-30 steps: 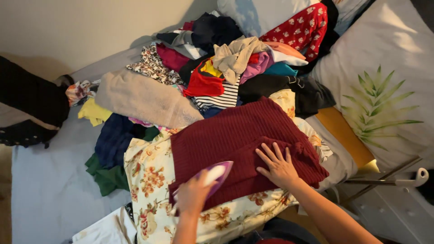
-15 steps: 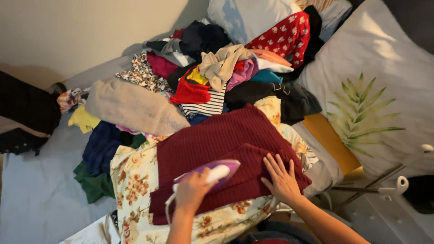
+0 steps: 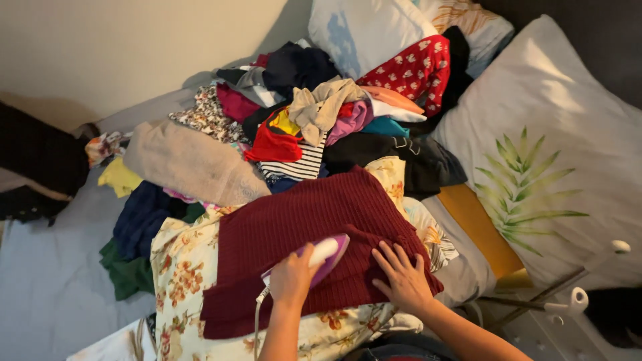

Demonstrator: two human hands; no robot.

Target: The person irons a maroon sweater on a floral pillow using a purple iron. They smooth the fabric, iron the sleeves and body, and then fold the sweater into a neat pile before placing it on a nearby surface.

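Here, your left hand (image 3: 292,277) fingers wrap the purple iron (image 3: 326,257); right hand (image 3: 403,279) fingers lie spread, flat on the ribbed maroon sweater (image 3: 301,227).

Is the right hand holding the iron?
No, the left hand grips the purple iron; the right hand lies flat on the maroon sweater.

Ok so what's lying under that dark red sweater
The dark red sweater lies on a cream floral cloth, which shows around its left, lower and right edges. The left hand holds a purple iron on top; the right hand presses flat. Anything beneath the floral cloth is covered.
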